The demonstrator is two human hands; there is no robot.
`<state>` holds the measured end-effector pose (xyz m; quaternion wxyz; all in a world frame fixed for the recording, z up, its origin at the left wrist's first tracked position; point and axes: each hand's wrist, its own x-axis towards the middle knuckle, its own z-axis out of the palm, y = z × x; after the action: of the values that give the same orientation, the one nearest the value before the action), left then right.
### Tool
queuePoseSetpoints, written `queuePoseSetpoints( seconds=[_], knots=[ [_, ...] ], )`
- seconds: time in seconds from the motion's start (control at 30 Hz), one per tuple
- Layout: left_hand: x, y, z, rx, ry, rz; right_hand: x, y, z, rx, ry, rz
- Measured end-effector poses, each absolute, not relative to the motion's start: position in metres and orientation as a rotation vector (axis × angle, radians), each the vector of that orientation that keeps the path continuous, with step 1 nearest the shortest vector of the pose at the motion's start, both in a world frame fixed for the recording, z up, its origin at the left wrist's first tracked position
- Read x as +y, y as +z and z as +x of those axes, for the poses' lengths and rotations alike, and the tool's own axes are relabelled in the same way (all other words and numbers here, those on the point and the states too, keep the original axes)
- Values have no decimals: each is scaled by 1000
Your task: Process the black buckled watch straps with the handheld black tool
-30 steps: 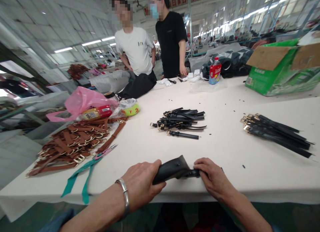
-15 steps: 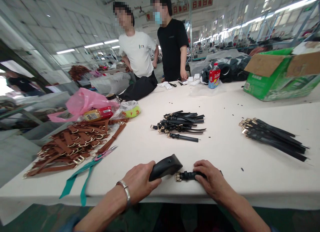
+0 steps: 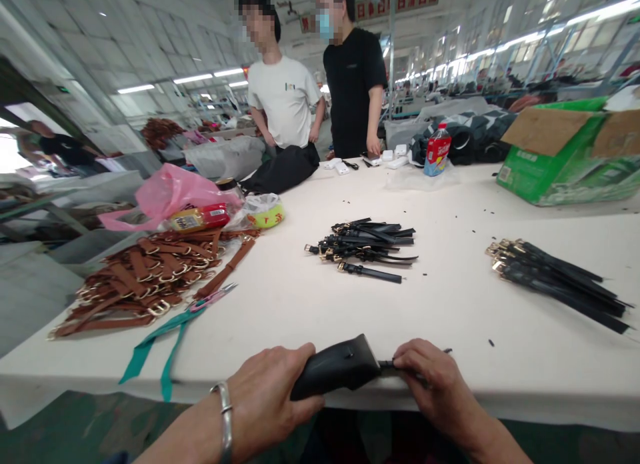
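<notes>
My left hand [image 3: 267,391], with a silver bangle at the wrist, is wrapped round a black hand-held clipper [image 3: 336,369]. The clipper's wide head points right and meets a thin black strap [image 3: 387,365], covering its buckle end. Fingers of my right hand [image 3: 434,372] pinch that strap just right of the clipper, and its tip shows beyond them. Farther up the table lies a pile of black buckled straps [image 3: 370,241], with a single strap [image 3: 373,273] in front of it. Another bundle of black straps [image 3: 557,281] lies to the right.
Brown buckled straps [image 3: 145,277] are heaped at left, beside scissors [image 3: 215,297] tied with green ribbon [image 3: 160,341]. Behind them sits a pink bag [image 3: 173,191]. A red bottle [image 3: 437,151] and green carton [image 3: 560,154] stand at the back. Two people stand across the table.
The clipper has come right and down onto the strap, now hiding its buckle. My right hand has turned the strap so that it shows edge-on. The view has shifted slightly.
</notes>
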<state>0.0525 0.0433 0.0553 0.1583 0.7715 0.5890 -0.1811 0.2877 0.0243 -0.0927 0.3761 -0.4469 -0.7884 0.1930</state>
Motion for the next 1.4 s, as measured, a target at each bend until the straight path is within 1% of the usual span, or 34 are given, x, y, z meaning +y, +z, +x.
queuePoseSetpoints(
  seconds=[0.1, 0.23, 0.47, 0.7, 0.83, 1.03, 1.2, 1.4],
  knots=[
    [43, 53, 63, 1549, -573, 2278, 23, -90, 289, -2019, 501, -1117],
    [48, 51, 74, 1437, -539, 2361, 22, -83, 293, -2058, 519, -1095],
    [55, 48, 90, 1418, -529, 2390, 16, -86, 303, -2047, 463, -1147],
    [45, 54, 74, 1622, -605, 2302, 17, -80, 300, -1994, 564, -1091],
    [45, 56, 81, 1526, -643, 2331, 18, -80, 300, -1966, 623, -1110],
    [53, 39, 98, 1457, -527, 2457, 18, -86, 302, -1934, 628, -1178],
    [55, 43, 84, 1526, -434, 2332, 18, -84, 301, -1934, 601, -1196],
    [38, 52, 74, 1565, -597, 2262, 17, -82, 300, -1922, 630, -1204]
  ],
)
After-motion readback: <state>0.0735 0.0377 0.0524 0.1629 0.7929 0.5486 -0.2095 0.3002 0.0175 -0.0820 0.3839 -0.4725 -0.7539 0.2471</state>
